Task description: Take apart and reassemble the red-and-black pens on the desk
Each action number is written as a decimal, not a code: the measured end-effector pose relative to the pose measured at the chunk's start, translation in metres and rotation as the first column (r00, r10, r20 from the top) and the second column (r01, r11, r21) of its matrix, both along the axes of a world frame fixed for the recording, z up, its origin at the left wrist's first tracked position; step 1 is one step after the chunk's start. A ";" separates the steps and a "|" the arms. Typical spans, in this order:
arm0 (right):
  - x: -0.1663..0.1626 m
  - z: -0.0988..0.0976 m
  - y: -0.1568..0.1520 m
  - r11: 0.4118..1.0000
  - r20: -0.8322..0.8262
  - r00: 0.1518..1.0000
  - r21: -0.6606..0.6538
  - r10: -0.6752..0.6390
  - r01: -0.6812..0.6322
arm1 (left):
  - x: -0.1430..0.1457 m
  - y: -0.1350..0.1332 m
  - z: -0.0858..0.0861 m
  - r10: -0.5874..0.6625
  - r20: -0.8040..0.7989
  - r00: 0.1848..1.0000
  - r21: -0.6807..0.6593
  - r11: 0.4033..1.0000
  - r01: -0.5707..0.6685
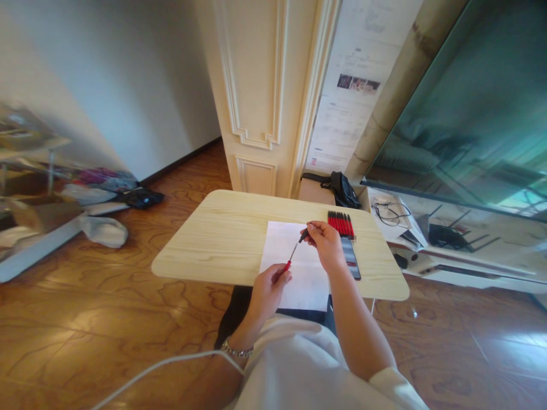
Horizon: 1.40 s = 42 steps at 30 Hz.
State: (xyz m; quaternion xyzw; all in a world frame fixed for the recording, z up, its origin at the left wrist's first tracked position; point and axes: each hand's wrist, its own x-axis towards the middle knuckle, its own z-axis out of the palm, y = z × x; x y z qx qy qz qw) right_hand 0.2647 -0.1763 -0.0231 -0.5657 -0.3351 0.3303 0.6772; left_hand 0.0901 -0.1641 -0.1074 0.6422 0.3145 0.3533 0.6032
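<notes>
Over a white sheet of paper (280, 245), my left hand (272, 283) is closed on the red barrel of a pen (288, 265). A thin refill (293, 251) runs up from that barrel toward a black pen part (303, 234). My right hand (325, 239) pinches this black part, which lies in line with the refill. Just beyond my right hand, several red pens with black ends (341, 222) lie side by side in a row. A dark, flat, phone-like thing (351, 259) rests to the right of the paper, partly behind my right wrist.
The pale wooden table (213, 239) has rounded corners. A black bag (344, 189) sits behind its far edge. To the right stand a low white cabinet (465, 267) with a cable and a large dark screen (470, 114). A white cable (171, 360) crosses my left forearm.
</notes>
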 end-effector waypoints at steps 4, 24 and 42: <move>-0.001 0.000 0.001 1.000 0.018 1.000 0.021 -0.001 0.000 | -0.002 0.000 0.003 -0.001 -0.009 1.000 0.008 1.000 0.002; 0.002 -0.007 -0.003 0.999 0.148 0.988 -0.001 0.042 -0.042 | -0.002 0.002 0.000 -0.021 -0.049 0.999 0.030 0.999 0.022; -0.014 -0.023 -0.026 0.943 0.132 0.934 -0.080 0.333 -0.324 | -0.004 -0.003 0.010 -0.228 0.197 0.954 -0.420 0.859 0.292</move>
